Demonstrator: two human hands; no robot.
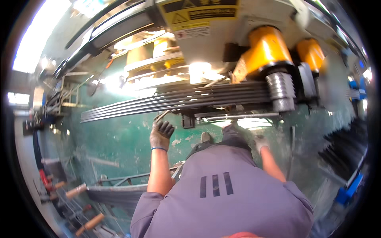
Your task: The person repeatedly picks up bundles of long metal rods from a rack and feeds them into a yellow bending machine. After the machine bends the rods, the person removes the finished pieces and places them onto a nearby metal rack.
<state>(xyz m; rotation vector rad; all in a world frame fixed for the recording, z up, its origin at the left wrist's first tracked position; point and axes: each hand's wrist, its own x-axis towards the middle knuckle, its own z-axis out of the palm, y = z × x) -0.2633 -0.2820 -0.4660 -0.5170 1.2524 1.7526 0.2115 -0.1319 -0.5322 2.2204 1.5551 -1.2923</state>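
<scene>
My left hand [161,135], in a grey glove with dark fingers, is raised in front of me on the near side of a row of long dark metal bars [174,104]. Its fingers are curled closed. A thin metal rod [162,115] slants up from the fingertips toward the bars; whether the hand grips it is hard to make out. Low by my right side, my right hand [260,142] wears a pale glove and is blurred, so its fingers cannot be read. The bars lie side by side, their right ends at a ribbed metal roller [281,91].
A machine with orange housings [266,44] and a yellow-and-black warning label [198,15] stands ahead. Dark stacked stock [345,144] is at the right. A metal rack [123,180] and wooden-handled tools [90,224] are at the lower left, over a green floor [115,142].
</scene>
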